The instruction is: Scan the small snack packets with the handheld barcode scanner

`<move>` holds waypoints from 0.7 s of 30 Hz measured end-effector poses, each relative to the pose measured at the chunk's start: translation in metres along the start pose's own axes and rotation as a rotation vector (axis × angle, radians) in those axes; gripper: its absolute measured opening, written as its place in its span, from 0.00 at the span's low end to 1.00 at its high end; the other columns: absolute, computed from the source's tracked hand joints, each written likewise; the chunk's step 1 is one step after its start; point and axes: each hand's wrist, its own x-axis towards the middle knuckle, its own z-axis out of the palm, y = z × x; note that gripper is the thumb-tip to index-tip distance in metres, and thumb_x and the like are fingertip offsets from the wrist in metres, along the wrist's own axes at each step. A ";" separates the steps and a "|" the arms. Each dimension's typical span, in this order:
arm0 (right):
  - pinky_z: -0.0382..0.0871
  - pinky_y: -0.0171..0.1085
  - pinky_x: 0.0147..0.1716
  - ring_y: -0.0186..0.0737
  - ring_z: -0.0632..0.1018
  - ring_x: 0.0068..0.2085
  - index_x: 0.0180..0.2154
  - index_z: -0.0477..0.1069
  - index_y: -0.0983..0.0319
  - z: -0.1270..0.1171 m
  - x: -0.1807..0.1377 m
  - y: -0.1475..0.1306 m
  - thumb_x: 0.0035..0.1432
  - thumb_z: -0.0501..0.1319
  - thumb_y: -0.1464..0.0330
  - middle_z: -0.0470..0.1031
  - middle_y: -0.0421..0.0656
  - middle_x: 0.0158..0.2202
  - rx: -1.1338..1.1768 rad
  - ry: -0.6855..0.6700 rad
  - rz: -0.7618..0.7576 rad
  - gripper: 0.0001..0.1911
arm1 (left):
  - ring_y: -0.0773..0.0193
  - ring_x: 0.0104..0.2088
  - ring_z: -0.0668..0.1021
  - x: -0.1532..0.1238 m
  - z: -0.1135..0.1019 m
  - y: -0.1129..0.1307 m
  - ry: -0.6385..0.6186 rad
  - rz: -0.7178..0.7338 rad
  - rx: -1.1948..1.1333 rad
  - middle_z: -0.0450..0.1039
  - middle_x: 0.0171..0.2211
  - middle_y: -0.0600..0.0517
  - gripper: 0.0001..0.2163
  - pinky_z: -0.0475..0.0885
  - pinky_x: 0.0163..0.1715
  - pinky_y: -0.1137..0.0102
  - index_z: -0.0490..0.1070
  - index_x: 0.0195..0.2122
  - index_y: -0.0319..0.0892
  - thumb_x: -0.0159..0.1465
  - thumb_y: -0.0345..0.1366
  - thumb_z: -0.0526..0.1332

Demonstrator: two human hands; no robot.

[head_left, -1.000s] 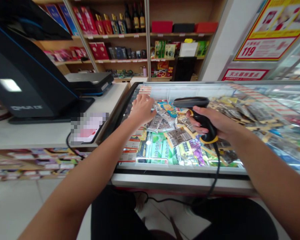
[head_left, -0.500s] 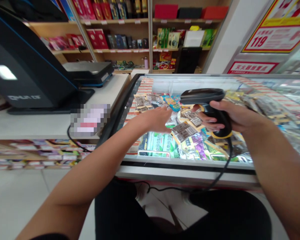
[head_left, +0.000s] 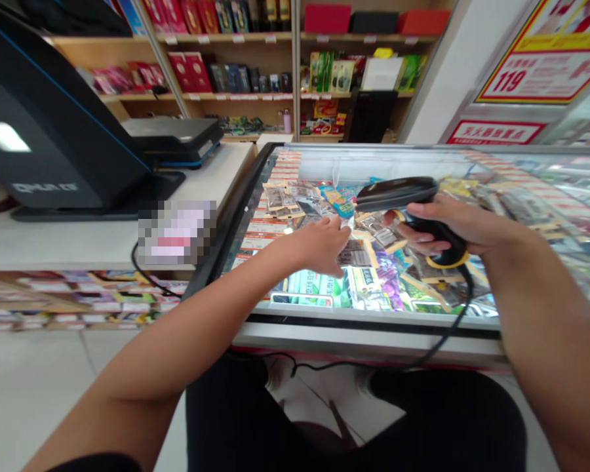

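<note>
My right hand (head_left: 459,226) is wrapped round the handle of a black barcode scanner (head_left: 398,193) with a yellow ring at its base; its cable (head_left: 452,328) hangs down over the freezer's front edge. The scanner's head points left over the packets. My left hand (head_left: 324,246) reaches into the open chest freezer (head_left: 373,321) and rests on the pile of flat snack packets (head_left: 368,275), fingers curled on a grey packet (head_left: 356,252). Whether it grips that packet is unclear.
A black cash-register screen (head_left: 54,131) and a flat black device (head_left: 174,137) stand on the white counter (head_left: 78,242) to the left. Wooden shelves (head_left: 275,65) with boxes and bottles line the back wall. A red and yellow poster (head_left: 545,59) hangs at right.
My left hand has drawn back from the freezer's far left side toward the middle, down onto the packets beside the scanner. The scanner has shifted slightly right.
</note>
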 end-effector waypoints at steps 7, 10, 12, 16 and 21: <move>0.53 0.30 0.14 0.28 0.62 0.17 0.26 0.67 0.61 -0.012 -0.014 -0.006 0.62 0.64 0.48 0.63 0.38 0.17 -0.417 -0.102 0.142 0.25 | 0.41 0.62 0.67 -0.005 -0.009 -0.061 0.153 0.061 -0.079 0.66 0.58 0.44 0.29 0.67 0.60 0.52 0.67 0.55 0.45 0.51 0.38 0.72; 0.53 0.29 0.15 0.27 0.61 0.17 0.24 0.64 0.61 -0.011 -0.012 -0.007 0.62 0.65 0.48 0.62 0.38 0.16 -0.455 -0.145 0.148 0.27 | 0.42 0.62 0.67 -0.004 -0.009 -0.070 0.178 0.051 -0.098 0.66 0.57 0.45 0.31 0.66 0.61 0.53 0.67 0.57 0.46 0.51 0.39 0.71; 0.53 0.29 0.15 0.27 0.61 0.17 0.24 0.64 0.61 -0.007 -0.010 -0.007 0.62 0.65 0.48 0.63 0.37 0.17 -0.448 -0.147 0.116 0.26 | 0.43 0.61 0.67 -0.003 -0.010 -0.070 0.189 0.045 -0.097 0.66 0.56 0.45 0.32 0.66 0.61 0.53 0.68 0.58 0.46 0.51 0.39 0.72; 0.54 0.29 0.14 0.27 0.61 0.16 0.24 0.64 0.60 0.001 -0.006 -0.005 0.59 0.68 0.52 0.63 0.36 0.17 -0.411 -0.163 0.064 0.24 | 0.41 0.60 0.68 -0.003 -0.013 -0.061 0.234 0.092 -0.110 0.68 0.54 0.43 0.30 0.64 0.62 0.52 0.72 0.55 0.43 0.51 0.40 0.72; 0.56 0.30 0.12 0.30 0.63 0.15 0.21 0.65 0.59 0.004 -0.006 -0.005 0.54 0.73 0.59 0.63 0.37 0.15 -0.386 -0.143 0.044 0.21 | 0.41 0.59 0.68 -0.006 -0.020 -0.049 0.277 0.166 -0.133 0.68 0.52 0.44 0.28 0.61 0.63 0.51 0.74 0.53 0.46 0.50 0.40 0.72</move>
